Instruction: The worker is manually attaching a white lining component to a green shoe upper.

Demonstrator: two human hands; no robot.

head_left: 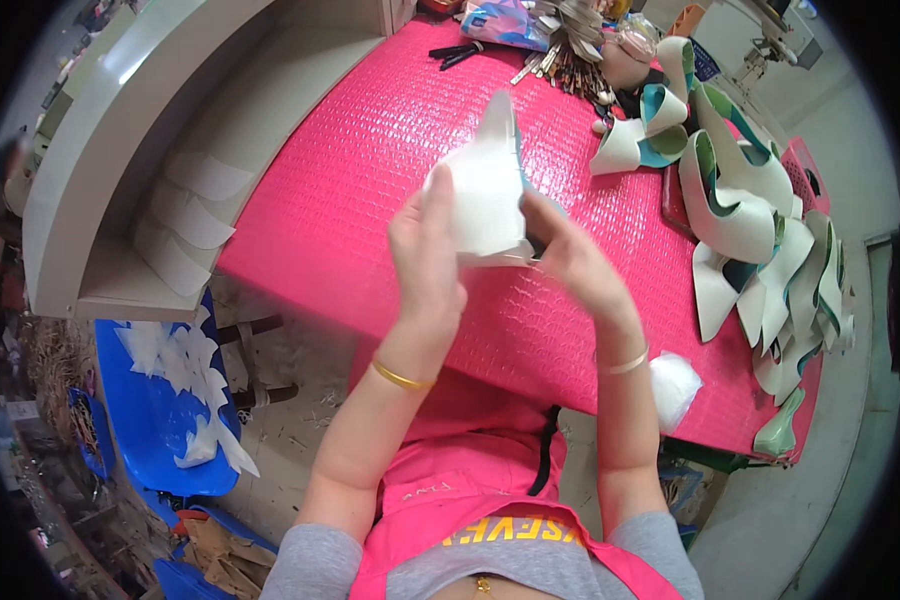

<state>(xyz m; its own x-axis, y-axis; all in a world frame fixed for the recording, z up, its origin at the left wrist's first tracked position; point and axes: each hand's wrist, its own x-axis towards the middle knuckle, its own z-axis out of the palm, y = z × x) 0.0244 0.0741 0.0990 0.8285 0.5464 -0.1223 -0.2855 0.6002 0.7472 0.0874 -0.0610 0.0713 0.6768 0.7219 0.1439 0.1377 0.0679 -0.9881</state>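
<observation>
A white shoe upper [485, 200] with a pointed tip and a sliver of teal lining is held up over the pink table. My left hand [425, 245] grips its left side, the thumb lying on the white face. At the right edge, my right hand [575, 255] closes its fingers on the same piece, slightly blurred. Part of those fingers is hidden behind the upper. Several more white shoe uppers [735, 225] with green and teal linings are heaped on the table's right side.
The pink textured table [360, 150] carries a pile of tools [575, 65] at the back. A white bundle [675, 390] sits by my right forearm. Left stands a shelf [100, 150] with white curved pieces. Below it, a blue chair [150, 420] holds white scraps.
</observation>
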